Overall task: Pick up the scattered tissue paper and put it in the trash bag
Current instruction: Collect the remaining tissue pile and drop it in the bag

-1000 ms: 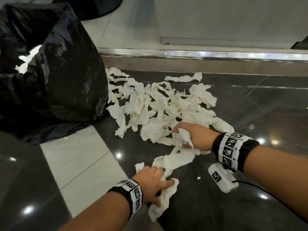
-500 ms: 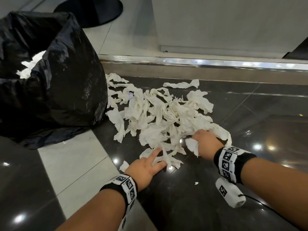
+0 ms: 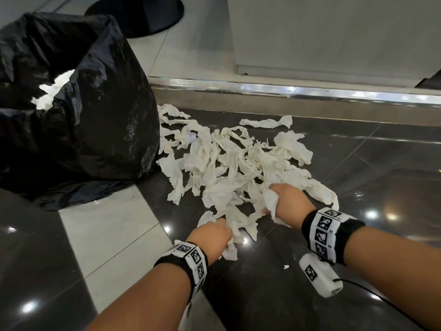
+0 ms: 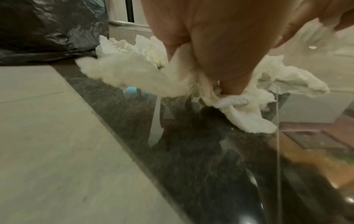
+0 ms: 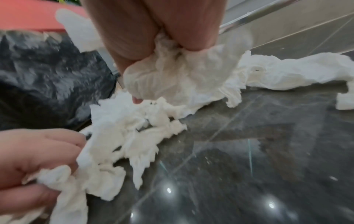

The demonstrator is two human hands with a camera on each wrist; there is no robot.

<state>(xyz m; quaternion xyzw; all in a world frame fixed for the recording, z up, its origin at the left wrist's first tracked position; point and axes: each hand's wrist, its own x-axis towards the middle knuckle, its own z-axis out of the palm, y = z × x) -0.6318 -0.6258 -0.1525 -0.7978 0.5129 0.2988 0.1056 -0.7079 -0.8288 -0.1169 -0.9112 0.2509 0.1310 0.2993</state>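
A heap of crumpled white tissue paper (image 3: 229, 168) lies on the dark polished floor to the right of a black trash bag (image 3: 78, 111), whose open mouth shows white tissue inside. My left hand (image 3: 214, 237) is at the heap's near edge, fingers curled round a bunch of tissue (image 4: 226, 97). My right hand (image 3: 284, 199) grips a wad of tissue (image 5: 178, 74) at the heap's right side. In the right wrist view my left hand (image 5: 38, 160) shows at lower left holding strips.
A raised step with a metal edge (image 3: 286, 89) runs behind the heap, with a grey panel (image 3: 334, 37) above it. A pale floor tile strip (image 3: 114, 235) lies left of my left arm. A round black base (image 3: 140, 15) stands beyond the bag.
My left hand's fingers, spread on the tissue half a second ago, have curled round a bunch. My right hand keeps its wad and stays at the heap's right side.
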